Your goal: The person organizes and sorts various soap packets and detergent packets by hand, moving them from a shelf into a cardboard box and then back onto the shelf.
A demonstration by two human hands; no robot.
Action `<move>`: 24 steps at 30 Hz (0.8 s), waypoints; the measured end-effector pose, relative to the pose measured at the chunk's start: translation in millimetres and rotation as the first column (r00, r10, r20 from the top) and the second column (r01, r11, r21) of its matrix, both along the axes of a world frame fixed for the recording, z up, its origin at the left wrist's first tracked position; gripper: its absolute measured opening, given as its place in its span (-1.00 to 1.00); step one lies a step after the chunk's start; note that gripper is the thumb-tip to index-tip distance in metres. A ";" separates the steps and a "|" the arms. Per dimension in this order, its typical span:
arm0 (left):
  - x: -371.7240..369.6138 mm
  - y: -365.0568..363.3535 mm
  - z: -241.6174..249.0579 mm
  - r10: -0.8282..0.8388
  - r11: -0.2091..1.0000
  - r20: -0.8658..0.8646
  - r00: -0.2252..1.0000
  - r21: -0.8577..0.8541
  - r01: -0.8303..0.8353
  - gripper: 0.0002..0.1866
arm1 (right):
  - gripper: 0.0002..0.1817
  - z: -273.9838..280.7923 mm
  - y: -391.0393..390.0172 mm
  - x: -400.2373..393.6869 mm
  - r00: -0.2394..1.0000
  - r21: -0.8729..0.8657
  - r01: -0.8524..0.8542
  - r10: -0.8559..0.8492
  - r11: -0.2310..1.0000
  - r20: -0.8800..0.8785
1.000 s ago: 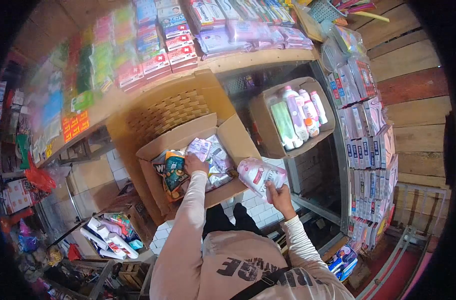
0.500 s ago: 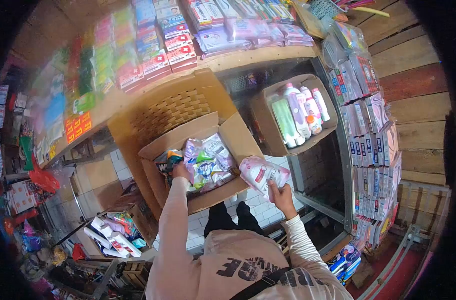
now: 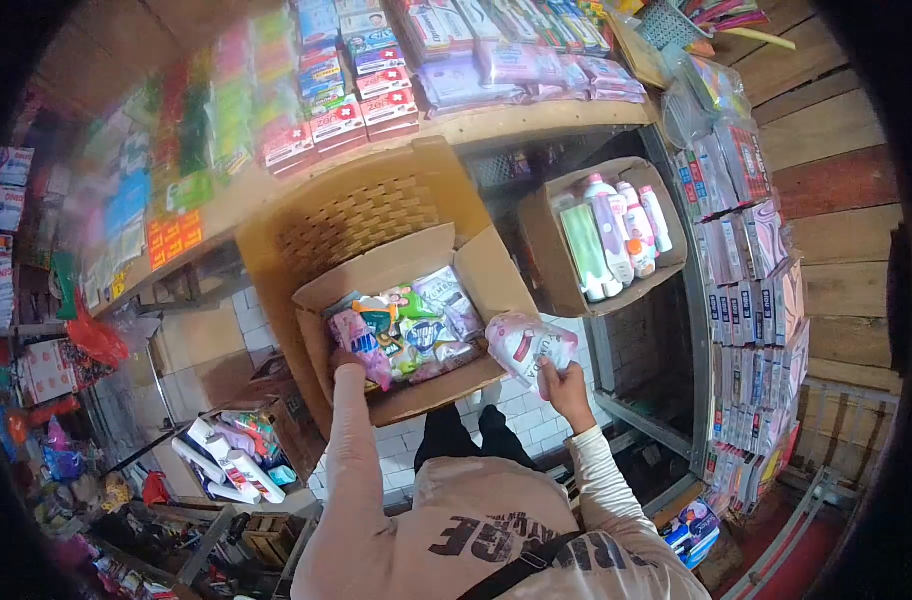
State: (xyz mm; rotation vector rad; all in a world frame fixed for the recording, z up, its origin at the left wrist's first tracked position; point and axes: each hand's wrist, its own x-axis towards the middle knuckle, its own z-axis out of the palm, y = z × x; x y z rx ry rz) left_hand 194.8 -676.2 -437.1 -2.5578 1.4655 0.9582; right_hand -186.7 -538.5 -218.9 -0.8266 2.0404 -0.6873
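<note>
Right grip: the thumb and fingers of the right hand are clamped on the lower edge of a soft pink-and-white pouch, glossy and rounded, held tilted just beside the right wall of an open cardboard box. Left grip: we see the left hand inside that box, touching a crinkled pink packet; the fingers are partly hidden, so we can't tell how closed they are. Around the packet we log shiny plastic packs, green, white and lilac, lying loosely heaped. The box has matte brown flaps spread wide, in front of a smooth tan backrest with a woven pattern. To the right we note a smaller carton of upright, smooth, rounded bottles. Beyond, the wooden counter bears stacked rectangular boxes and flat film-wrapped packs.
</note>
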 end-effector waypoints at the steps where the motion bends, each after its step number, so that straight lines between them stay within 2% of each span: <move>1: -20.8 -2.9 12.3 -0.073 0.996 0.112 0.991 0.053 0.067 -0.56 | -0.58 -3.3 1.5 -0.6 1.000 -0.017 -0.017 0.017 1.000 -0.006; 4: -82.6 -7.2 32.3 -0.271 0.962 0.344 0.899 0.106 0.250 -0.41 | -0.58 -21.2 10.1 -4.2 1.000 -0.083 0.001 -0.001 0.997 -0.002; 6: -110.5 -1.5 15.0 -0.357 0.907 0.524 0.773 -0.004 0.422 -0.33 | -0.56 -23.5 13.3 -2.6 1.000 -0.128 0.031 -0.030 0.991 0.006; 7: -122.1 -0.2 12.4 -0.369 0.851 0.630 0.683 -0.068 0.521 -0.31 | -0.57 -23.1 15.6 -2.8 1.000 -0.082 0.021 -0.022 0.996 -0.007; 9: -148.4 -1.6 13.9 -0.455 0.749 0.604 0.655 -0.138 0.648 -0.31 | -0.59 -20.7 19.2 -5.9 0.999 0.007 0.007 -0.006 1.000 -0.037; 10: -162.4 -4.7 23.5 -0.498 0.689 0.592 0.634 -0.173 0.704 -0.32 | -0.58 -19.9 20.8 -6.3 0.999 -0.002 0.017 -0.017 1.000 -0.029; 11: -179.7 -15.3 31.1 -0.701 0.697 0.275 0.658 0.064 0.715 -0.40 | -0.58 -19.8 21.7 -4.5 0.999 -0.010 0.026 -0.026 1.000 -0.020; 12: -192.4 -25.0 37.8 -0.755 0.605 -0.095 0.649 0.282 0.745 -0.48 | -0.58 -19.6 21.7 -2.4 0.999 -0.020 0.035 -0.036 0.999 -0.010; 13: -197.0 -20.0 25.8 -0.795 0.578 -0.104 0.597 0.167 0.799 -0.52 | -0.56 -5.9 16.7 -0.5 0.999 0.084 0.027 -0.024 0.996 -0.039; 15: -209.8 -3.7 -13.5 -0.867 0.496 -0.098 0.488 -0.077 0.865 -0.60 | -0.51 -11.0 21.4 4.0 0.998 -0.020 0.054 -0.054 0.998 -0.034; 16: -214.5 0.4 -32.7 -0.866 0.498 -0.096 0.490 -0.106 0.860 -0.57 | -0.48 -16.2 25.5 3.1 0.997 -0.075 0.063 -0.066 0.995 -0.033; 17: -217.1 3.3 -50.6 -0.865 0.502 -0.094 0.493 -0.134 0.855 -0.53 | -0.47 -27.7 34.7 -4.4 0.996 0.040 0.038 -0.035 0.998 -0.077; 18: -220.4 0.1 -48.4 -0.864 0.504 -0.090 0.496 -0.161 0.849 -0.49 | -0.46 -23.6 32.8 -4.2 0.996 0.033 0.050 -0.047 0.998 -0.079; 19: -221.6 3.8 -44.7 -0.879 0.474 -0.021 0.476 -0.149 0.868 -0.56 | -0.45 -19.2 33.0 -1.0 0.995 0.029 0.062 -0.060 0.998 -0.078; 22: -223.4 8.5 -36.9 -0.902 0.402 0.037 0.430 -0.291 0.868 -0.61 | -0.47 -12.7 34.6 1.7 0.996 0.022 0.068 -0.067 0.997 -0.059; 23: -219.2 8.6 -34.3 -0.852 0.521 -0.126 0.509 -0.304 0.797 -0.77 | -0.50 -29.6 44.7 -4.9 0.996 0.033 0.071 -0.069 0.997 -0.059; 24: -213.3 3.5 -37.0 -0.846 0.525 -0.133 0.516 -0.378 0.763 -0.76 | -0.53 -38.2 50.8 -7.6 0.996 0.043 0.074 -0.071 0.996 -0.059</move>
